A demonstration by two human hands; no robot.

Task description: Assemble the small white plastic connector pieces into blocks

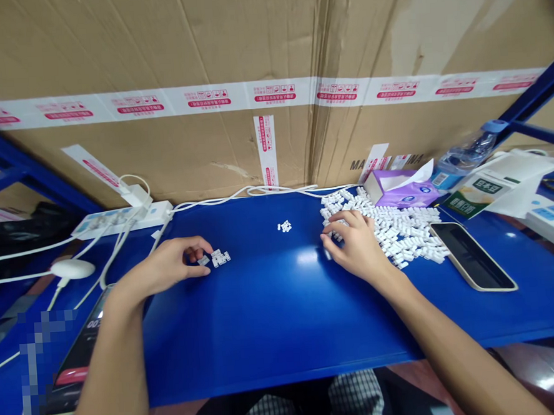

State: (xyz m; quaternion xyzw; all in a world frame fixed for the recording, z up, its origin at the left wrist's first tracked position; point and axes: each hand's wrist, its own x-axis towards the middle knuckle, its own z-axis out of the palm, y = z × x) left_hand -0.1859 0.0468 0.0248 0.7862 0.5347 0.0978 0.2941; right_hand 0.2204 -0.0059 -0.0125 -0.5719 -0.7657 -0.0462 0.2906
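My left hand (175, 264) is at the left of the blue table, its thumb and index finger apart. In that gap shows a small greyish-white piece (204, 260), and a little cluster of small white plastic pieces (221, 257) lies just beyond the fingertips. At the left edge of a large pile of the same white pieces (403, 234) is my right hand (354, 240), palm down. Its thumb and index tips come close together in a pinch; whatever they hold is too small to make out. Between the hands lies another small group of white pieces (284, 226).
A phone (474, 256) lies right of the pile, with a purple tissue pack (400, 190), a plastic bottle (466, 155) and a green-white package (480, 189) behind. On the left are a power strip (118, 220), cables and another phone (79, 357). Cardboard (184, 150) stands along the back.
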